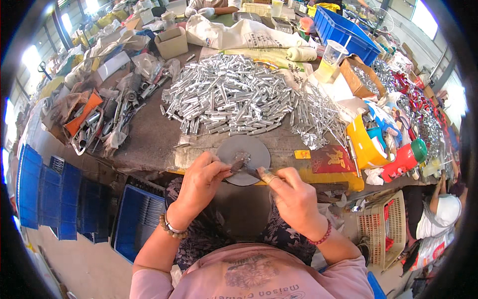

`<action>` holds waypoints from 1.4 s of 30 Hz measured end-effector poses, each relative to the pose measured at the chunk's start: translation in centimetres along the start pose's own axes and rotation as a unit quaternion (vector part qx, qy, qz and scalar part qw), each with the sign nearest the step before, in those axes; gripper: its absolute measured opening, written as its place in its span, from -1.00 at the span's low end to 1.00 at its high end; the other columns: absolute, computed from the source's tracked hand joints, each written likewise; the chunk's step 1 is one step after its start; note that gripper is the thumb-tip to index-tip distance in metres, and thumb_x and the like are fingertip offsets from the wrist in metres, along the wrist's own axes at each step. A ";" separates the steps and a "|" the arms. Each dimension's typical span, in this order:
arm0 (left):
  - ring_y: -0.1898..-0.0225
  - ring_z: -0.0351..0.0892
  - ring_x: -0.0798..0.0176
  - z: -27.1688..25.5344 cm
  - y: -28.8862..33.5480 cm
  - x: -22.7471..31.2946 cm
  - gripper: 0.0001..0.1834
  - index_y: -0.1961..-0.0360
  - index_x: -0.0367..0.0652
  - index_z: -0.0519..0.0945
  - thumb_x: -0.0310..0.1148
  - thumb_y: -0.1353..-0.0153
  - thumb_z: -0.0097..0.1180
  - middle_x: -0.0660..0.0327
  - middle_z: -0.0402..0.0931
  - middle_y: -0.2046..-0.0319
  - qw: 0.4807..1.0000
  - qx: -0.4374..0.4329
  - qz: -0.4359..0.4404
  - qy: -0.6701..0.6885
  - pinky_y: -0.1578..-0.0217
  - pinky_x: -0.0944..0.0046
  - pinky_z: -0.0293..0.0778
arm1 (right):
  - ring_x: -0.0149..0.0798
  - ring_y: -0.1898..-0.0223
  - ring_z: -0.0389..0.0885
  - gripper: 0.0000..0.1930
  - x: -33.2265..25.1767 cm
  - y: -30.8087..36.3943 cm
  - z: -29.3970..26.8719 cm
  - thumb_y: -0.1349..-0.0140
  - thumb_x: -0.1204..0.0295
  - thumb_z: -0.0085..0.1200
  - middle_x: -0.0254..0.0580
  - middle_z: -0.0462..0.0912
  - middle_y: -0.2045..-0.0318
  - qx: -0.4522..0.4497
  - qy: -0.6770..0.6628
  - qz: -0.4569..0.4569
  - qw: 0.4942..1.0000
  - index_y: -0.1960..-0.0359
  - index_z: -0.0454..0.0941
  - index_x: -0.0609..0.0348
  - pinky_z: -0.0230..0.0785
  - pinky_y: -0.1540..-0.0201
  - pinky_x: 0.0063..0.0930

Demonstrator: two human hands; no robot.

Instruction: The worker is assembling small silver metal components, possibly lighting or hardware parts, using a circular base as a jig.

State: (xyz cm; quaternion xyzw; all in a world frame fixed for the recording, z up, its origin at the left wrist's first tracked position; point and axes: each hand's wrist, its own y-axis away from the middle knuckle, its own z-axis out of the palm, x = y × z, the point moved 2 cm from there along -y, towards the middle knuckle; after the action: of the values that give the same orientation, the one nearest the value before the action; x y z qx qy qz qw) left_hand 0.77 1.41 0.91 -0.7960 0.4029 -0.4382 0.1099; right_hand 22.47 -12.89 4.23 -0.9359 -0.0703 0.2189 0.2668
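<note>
A round dark grey disc (228, 148) sits at the near edge of the workbench in front of me. My left hand (199, 179) is closed in a pinch at its left side, fingertips around a small dark piece (240, 162) that lies over the disc; its kind cannot be made out. From the right, my right hand (296, 199) is closed too, thumb and fingers together at the disc's edge, with something dark at the fingertips. Just beyond the disc lies a big heap of silvery metal tubes (229, 92). Thin metal pins (321, 112) are piled to its right.
On the bench's left lie mixed tools and metal parts (112, 112). A yellow container (363, 144) and a red bottle (398, 164) stand right. Blue crates (132, 219) are at my left, a beige plastic basket (381, 229) at my right. Another person's gloved hand (205, 12) shows far off.
</note>
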 end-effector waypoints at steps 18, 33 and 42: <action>0.25 0.69 0.02 0.0 -0.6 -0.4 -0.77 0.13 -0.23 0.81 -0.59 -0.17 0.53 0.11 0.63 0.29 1.000 -0.011 -0.010 0.003 0.22 0.12 0.59 | -0.03 0.24 0.75 -0.48 0.6 -1.3 -0.7 -0.25 0.66 0.32 -0.17 0.61 0.12 0.051 -0.052 0.047 0.996 -0.26 0.74 0.00 0.61 0.24 -0.19; 0.37 0.68 0.01 -0.9 0.1 1.6 -0.61 0.00 0.13 0.90 -0.49 -0.13 0.44 0.19 0.58 0.39 0.992 -0.041 0.061 -0.106 0.38 0.03 0.59 | 0.12 0.00 0.64 -0.63 5.3 -3.1 0.6 -0.24 0.55 0.26 -0.10 0.58 0.07 -0.026 -0.031 -0.036 0.999 -0.10 0.73 0.05 0.57 -0.01 -0.01; 0.23 0.64 -0.19 -1.1 -0.7 1.5 -0.66 -0.06 0.00 0.84 -0.54 -0.29 0.37 -0.04 0.58 0.30 0.993 -0.058 0.069 -0.080 0.22 -0.07 0.55 | 0.04 0.04 0.59 -0.83 3.8 -2.4 1.9 -0.26 0.54 0.26 -0.14 0.53 0.16 -0.029 -0.023 -0.038 0.999 0.15 0.56 0.13 0.52 0.02 -0.06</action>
State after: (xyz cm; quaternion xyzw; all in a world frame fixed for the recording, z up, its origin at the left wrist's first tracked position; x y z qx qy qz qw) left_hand 0.73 0.95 2.79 -0.8039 0.4710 -0.3408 0.1254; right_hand 24.96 -8.97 2.64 -0.9347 -0.1183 0.2281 0.2455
